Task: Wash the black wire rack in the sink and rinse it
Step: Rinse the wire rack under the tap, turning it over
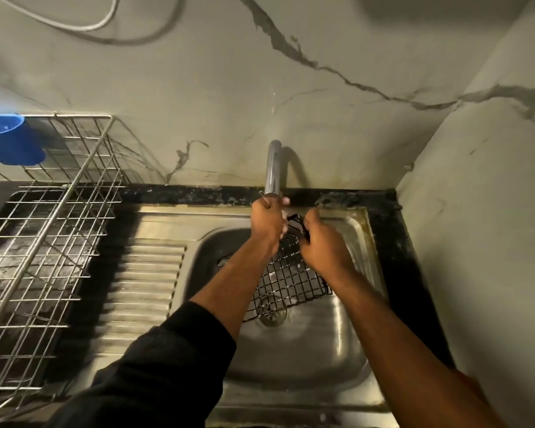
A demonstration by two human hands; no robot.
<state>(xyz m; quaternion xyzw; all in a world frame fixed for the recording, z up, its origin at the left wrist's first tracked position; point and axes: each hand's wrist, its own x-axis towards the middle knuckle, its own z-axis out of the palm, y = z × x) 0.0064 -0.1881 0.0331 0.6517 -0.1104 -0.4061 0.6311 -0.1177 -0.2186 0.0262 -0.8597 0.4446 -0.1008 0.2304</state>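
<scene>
The black wire rack (286, 281) is held tilted over the steel sink (294, 350), its lower edge near the drain (271, 315). My right hand (323, 242) is closed on the rack's upper right edge. My left hand (267, 220) is at the rack's top left corner, right under the chrome tap spout (273, 169), fingers curled on the rack's top end. Whether water runs from the tap is hard to tell.
A ribbed steel draining board (145, 282) lies left of the basin. Further left stands a large metal wire dish basket (44, 236) with a blue plastic cup (11, 139) at its back. Marble-patterned walls close in behind and on the right.
</scene>
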